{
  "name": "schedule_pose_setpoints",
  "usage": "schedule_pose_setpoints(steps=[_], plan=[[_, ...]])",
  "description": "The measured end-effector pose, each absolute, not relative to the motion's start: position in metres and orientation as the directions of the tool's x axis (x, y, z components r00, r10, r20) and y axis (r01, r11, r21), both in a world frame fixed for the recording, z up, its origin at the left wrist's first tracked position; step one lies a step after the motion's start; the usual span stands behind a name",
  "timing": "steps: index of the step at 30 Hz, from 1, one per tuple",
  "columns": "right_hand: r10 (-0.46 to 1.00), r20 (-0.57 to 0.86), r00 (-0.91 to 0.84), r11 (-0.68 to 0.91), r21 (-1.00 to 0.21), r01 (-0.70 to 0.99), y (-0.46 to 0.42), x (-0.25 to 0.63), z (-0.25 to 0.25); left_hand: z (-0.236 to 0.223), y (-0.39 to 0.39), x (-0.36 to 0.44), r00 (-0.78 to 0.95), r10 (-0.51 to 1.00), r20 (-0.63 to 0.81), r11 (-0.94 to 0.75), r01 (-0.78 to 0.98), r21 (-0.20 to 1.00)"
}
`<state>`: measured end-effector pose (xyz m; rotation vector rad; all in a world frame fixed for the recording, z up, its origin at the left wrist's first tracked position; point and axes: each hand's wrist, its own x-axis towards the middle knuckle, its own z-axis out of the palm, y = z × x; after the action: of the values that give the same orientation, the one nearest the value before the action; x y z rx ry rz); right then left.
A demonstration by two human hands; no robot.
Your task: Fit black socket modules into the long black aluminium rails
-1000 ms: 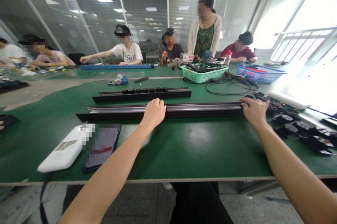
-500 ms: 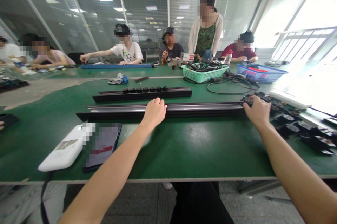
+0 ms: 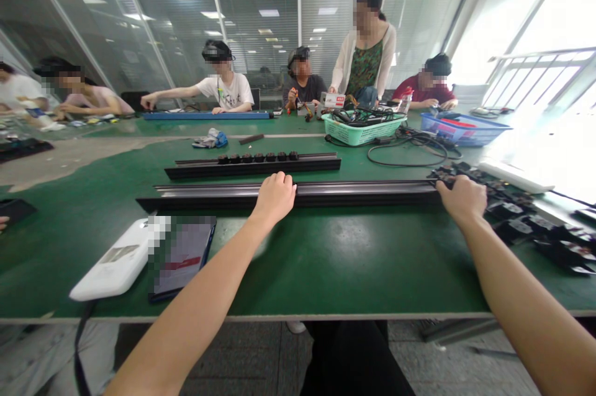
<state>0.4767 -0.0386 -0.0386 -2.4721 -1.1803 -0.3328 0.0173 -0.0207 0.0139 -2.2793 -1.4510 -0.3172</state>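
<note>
A long black rail [image 3: 363, 191] with a shiny grooved channel lies across the green table in front of me. My left hand [image 3: 275, 197] is closed over the middle of it, fingers on the far side. At the rail's right end is my right hand [image 3: 465, 200], its thumb and fingers bent together. What lies between those fingers is hidden against dark parts behind. Farther back, a shorter black rail [image 3: 302, 165] carries a row of several small black modules [image 3: 258, 158].
Black parts [image 3: 512, 222] are piled at the right. A white device [image 3: 112, 265] and a phone [image 3: 184, 259] lie at front left. Beyond are a green basket [image 3: 363, 133] of cables, a blue basket [image 3: 465, 127] and gloves [image 3: 210, 139]. Several people sit or stand across the table.
My right hand has shifted slightly right along the rail's end. My left hand and the rail stay in place. Across the table, the standing person's hand now shows by a white box.
</note>
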Motion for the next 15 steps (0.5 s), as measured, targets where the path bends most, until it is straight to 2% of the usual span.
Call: schedule_pose_setpoints(steps=[15], plan=[[0.681, 0.356, 0.64, -0.58, -0.271, 0.768, -0.0426, 0.4782, -0.036, 0.0149, -0.0217, 0.0179, 0.424, 0.814, 0.397, -0.369, 0.905, -0.21]])
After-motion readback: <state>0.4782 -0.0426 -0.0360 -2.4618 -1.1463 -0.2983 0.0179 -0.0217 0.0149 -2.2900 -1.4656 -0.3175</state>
